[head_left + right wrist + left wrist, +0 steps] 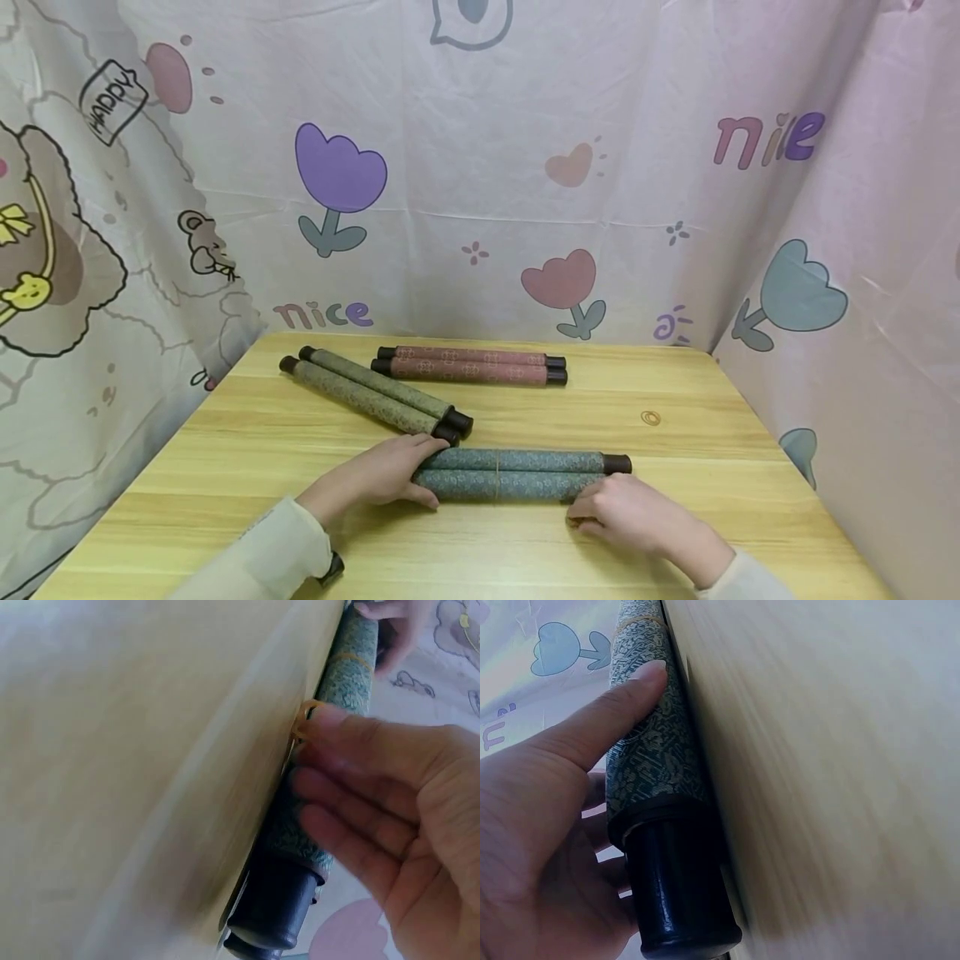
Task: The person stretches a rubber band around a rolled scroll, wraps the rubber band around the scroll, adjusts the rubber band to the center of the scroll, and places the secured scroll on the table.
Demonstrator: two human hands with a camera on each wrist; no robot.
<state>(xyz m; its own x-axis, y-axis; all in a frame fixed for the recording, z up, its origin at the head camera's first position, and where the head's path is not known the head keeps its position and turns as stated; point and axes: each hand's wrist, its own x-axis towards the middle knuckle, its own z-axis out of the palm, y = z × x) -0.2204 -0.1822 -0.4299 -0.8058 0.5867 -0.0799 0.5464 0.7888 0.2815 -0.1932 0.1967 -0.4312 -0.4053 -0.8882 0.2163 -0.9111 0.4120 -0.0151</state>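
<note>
A pair of blue-green patterned scrolls (536, 461) with dark end knobs lies side by side near the table's front. A thin rubber band (497, 483) circles both around the middle. My left hand (390, 473) holds the pair's left end, thumb on the near side (641, 694) and the other fingers behind. At the right end, my right hand (633, 515) pinches another rubber band (302, 721) between thumb and index finger, beside the near scroll. The left end knob (681, 885) shows in the left wrist view, the right one (274, 900) in the right wrist view.
Two olive-green scrolls (367, 400) lie slanted behind my left hand, their lower ends close to the blue-green pair. Two red scrolls (472, 372) lie farther back. Loose rubber bands (651, 418) rest on the wooden table (712, 475) at right. Printed curtains (465, 167) surround the table.
</note>
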